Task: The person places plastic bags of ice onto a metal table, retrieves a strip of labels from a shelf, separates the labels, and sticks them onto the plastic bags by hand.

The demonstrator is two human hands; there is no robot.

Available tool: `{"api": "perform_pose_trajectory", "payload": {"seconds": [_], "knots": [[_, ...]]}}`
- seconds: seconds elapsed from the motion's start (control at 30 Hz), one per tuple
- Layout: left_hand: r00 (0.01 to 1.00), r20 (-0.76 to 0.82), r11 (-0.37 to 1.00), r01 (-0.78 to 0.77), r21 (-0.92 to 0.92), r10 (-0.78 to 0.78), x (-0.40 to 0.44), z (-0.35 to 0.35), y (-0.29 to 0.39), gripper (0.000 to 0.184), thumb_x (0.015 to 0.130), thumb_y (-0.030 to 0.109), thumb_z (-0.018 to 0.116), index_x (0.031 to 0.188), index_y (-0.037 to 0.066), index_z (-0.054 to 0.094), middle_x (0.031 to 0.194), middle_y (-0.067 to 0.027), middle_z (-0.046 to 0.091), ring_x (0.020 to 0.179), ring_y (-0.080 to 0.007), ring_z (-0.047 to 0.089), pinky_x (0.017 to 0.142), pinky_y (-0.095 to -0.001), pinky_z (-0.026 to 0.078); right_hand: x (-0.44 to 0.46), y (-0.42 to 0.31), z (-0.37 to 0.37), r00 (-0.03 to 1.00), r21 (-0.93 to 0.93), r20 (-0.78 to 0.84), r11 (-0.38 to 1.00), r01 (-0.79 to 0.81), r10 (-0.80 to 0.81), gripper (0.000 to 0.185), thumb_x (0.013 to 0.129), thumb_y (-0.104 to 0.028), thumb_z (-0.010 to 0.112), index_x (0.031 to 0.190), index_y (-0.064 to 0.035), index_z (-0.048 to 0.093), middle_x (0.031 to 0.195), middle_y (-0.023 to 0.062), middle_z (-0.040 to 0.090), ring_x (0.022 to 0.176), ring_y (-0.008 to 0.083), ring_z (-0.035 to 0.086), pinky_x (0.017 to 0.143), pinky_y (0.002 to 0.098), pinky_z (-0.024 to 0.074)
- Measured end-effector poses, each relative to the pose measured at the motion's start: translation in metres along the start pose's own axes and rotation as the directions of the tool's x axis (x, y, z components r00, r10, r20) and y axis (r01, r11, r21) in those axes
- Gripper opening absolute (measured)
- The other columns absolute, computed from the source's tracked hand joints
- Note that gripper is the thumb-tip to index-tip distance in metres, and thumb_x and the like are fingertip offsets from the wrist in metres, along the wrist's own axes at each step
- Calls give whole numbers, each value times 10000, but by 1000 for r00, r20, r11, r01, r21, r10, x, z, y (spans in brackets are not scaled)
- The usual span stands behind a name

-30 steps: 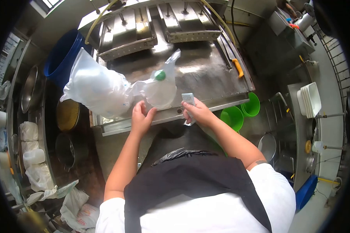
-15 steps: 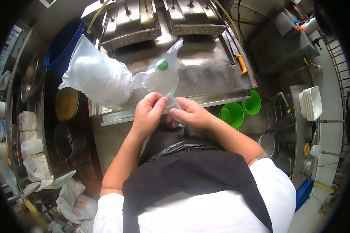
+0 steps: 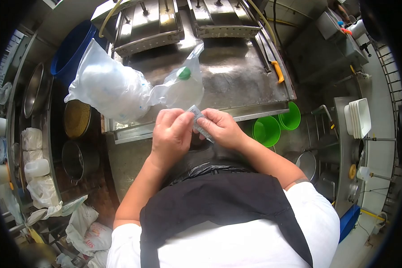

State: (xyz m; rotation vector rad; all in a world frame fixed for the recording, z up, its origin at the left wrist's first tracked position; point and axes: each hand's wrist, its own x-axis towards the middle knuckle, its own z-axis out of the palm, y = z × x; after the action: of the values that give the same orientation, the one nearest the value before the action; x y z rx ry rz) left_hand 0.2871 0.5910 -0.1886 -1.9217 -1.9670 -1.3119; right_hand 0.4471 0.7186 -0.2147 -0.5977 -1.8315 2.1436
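Observation:
In front of my apron, both hands close on a small printed packet (image 3: 203, 131), pale grey with dark lettering. My left hand (image 3: 170, 134) pinches at its upper left edge, fingers bent inward. My right hand (image 3: 222, 128) grips the packet's body, with the thumb lying across it. Just beyond the hands, a filled clear plastic bag (image 3: 109, 85) rests on the metal worktop (image 3: 236, 82). Beside it lies a smaller clear bag (image 3: 181, 92) with a round green thing (image 3: 184, 73) showing in it. What the bags contain is hard to make out.
A knife with a yellow handle (image 3: 278, 72) lies along the worktop's right edge. Two green buckets (image 3: 266, 131) stand below it. A blue barrel (image 3: 71, 56) is at the back left, with large pots (image 3: 79, 161) nearer. White trays (image 3: 358, 118) are stacked at right.
My left hand has turned, its fingers now curled higher over the packet's edge. The packet stands more upright and shows more of its printed side. The bags look nearly unchanged.

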Motion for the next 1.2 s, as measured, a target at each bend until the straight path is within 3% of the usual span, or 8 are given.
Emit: {"api": "perform_pose_trajectory", "payload": {"seconds": [0.17,0.33,0.43,0.67,0.97,1.07,1.13,1.2], "knots": [[995,98,993,44,-111,-33,0,3,-2,205,874,-16,761,1071,23,717,1035,-144,707,958,-345,660,842,-427,538,1,2,-2,986,-217,-13,963,160,-167,150,1080,-136,591,1044,-4,652,864,71,687,771,139,644,713,331,535],[993,114,991,42,-128,-28,4,1,-4,170,868,2,777,1025,18,715,999,-142,724,904,-340,671,823,-430,547,2,-5,-8,938,-495,142,798,344,-317,91,1000,-74,618,967,6,589,851,225,628,777,429,644,716,469,518],[989,148,991,23,-129,-3,7,-4,-6,157,865,12,785,1005,16,714,968,-141,726,877,-337,675,802,-427,553,2,-10,-9,919,-571,188,723,389,-347,82,980,-69,631,970,4,595,872,233,645,838,474,643,728,496,522],[984,175,988,6,-157,22,6,-6,-9,140,862,-5,774,988,11,714,948,-143,725,860,-329,688,781,-413,564,1,-7,-9,904,-583,221,693,424,-367,110,1004,-76,645,959,10,593,890,200,638,853,430,634,751,479,509],[964,218,933,215,-289,-155,-3,-3,-12,57,910,-5,723,963,-12,703,910,-131,701,818,-264,677,760,-357,545,-3,-3,-6,900,-563,200,706,429,-387,71,1011,-61,644,1005,9,630,943,188,668,869,401,649,770,459,518],[946,179,889,316,-331,-269,-6,-3,-13,25,952,17,704,961,-5,696,867,-66,664,765,-169,617,715,-309,505,-6,-1,2,926,-490,73,795,357,-371,67,1025,-31,618,1083,-3,635,944,154,690,836,303,673,774,400,527],[853,208,733,519,-440,-479,-7,-7,-12,51,992,44,683,958,7,689,849,4,611,758,-80,539,684,-260,452,-9,-4,5,984,-265,-94,957,119,-148,216,1018,-50,590,1233,-37,615,950,206,714,870,419,708,789,460,556],[824,216,659,552,-511,-523,-10,-7,-17,72,1011,67,676,958,19,679,857,40,582,774,-41,506,676,-235,424,-10,-11,3,986,-332,-109,940,81,-124,264,1014,-39,587,1277,-57,601,969,208,723,880,417,718,798,456,563]]}}
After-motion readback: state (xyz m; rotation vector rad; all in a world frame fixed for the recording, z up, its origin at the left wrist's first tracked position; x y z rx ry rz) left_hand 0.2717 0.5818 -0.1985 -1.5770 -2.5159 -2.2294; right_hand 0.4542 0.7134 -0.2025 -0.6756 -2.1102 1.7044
